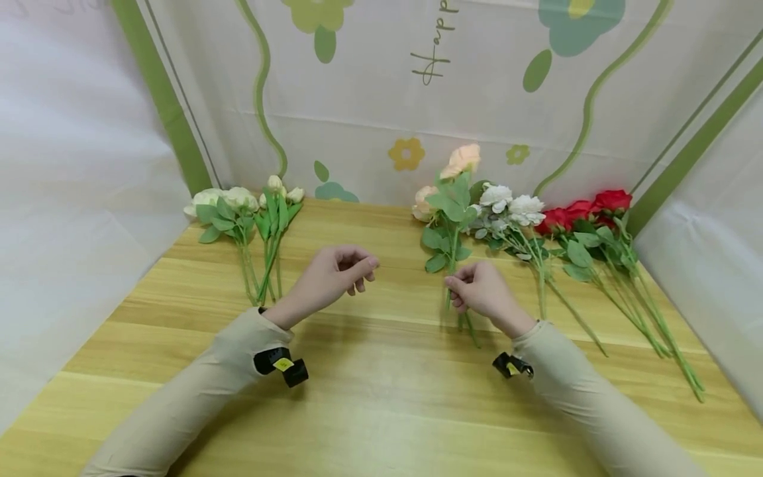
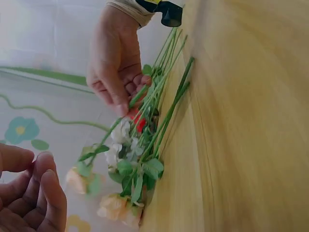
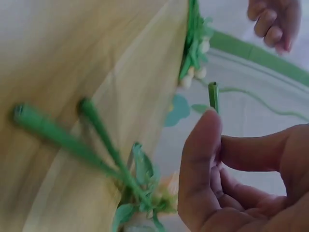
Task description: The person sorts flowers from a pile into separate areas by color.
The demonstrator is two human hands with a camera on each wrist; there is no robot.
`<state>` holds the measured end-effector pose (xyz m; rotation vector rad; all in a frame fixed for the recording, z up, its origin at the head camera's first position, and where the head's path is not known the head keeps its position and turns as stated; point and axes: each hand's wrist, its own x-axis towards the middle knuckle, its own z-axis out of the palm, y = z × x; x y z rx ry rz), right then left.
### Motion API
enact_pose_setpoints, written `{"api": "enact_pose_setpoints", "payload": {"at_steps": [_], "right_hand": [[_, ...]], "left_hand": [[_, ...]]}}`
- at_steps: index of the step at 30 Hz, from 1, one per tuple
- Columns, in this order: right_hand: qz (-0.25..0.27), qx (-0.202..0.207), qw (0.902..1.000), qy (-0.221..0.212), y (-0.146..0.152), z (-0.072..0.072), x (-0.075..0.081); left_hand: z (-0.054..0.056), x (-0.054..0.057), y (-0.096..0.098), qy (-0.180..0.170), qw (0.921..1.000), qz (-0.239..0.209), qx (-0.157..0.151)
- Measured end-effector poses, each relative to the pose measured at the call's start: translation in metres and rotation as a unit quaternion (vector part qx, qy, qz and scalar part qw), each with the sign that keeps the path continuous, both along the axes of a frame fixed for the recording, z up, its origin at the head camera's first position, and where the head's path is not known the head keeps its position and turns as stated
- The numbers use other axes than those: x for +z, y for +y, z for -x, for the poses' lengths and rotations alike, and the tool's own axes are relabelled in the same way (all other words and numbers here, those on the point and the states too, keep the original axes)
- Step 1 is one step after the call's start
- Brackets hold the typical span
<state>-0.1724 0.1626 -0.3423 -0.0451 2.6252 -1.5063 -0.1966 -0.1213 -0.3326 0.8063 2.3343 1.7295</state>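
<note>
My right hand [image 1: 483, 293] pinches the stem of a peach artificial rose [image 1: 463, 161] between thumb and fingers, holding it above the table. In the right wrist view the cut end of that stem [image 3: 214, 94] sticks out past the thumb. Other peach roses [image 2: 113, 207] lie below, their stems on the wood. My left hand [image 1: 330, 277] hovers to the left with loosely curled fingers and nothing in them. Its thumb comes close to the fingertips in the left wrist view.
White flowers [image 1: 526, 209] and red roses [image 1: 612, 201] lie at the right on the wooden table [image 1: 381, 411]. Cream roses [image 1: 240, 199] and white tulips [image 1: 274, 185] lie at the left. A printed cloth [image 1: 357, 99] hangs behind, with white cloth on both sides.
</note>
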Motion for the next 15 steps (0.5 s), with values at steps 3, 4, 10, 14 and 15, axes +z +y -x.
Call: {"api": "enact_pose_setpoints", "payload": {"at_steps": [3,4,10,14,15], "right_hand": [[-0.035,0.006,0.9992,-0.02,0.007,0.008,-0.001],[-0.053,0.011,0.9982,-0.024,0.009,0.01,-0.001],[-0.167,0.073,0.9822,-0.045,0.012,0.019,0.0],[-0.21,0.1,0.9709,-0.056,0.013,0.022,0.003],[-0.22,0.103,0.9684,-0.055,0.013,0.022,0.004]], "left_hand": [[0.003,0.001,-0.003,-0.005,0.9999,0.013,0.0],[0.003,0.002,-0.004,-0.005,0.9998,0.018,-0.002],[0.008,0.007,-0.011,0.017,0.9965,0.079,-0.023],[0.015,0.008,-0.018,0.037,0.9884,0.144,-0.03],[0.017,0.008,-0.021,0.043,0.9848,0.166,-0.03]]}}
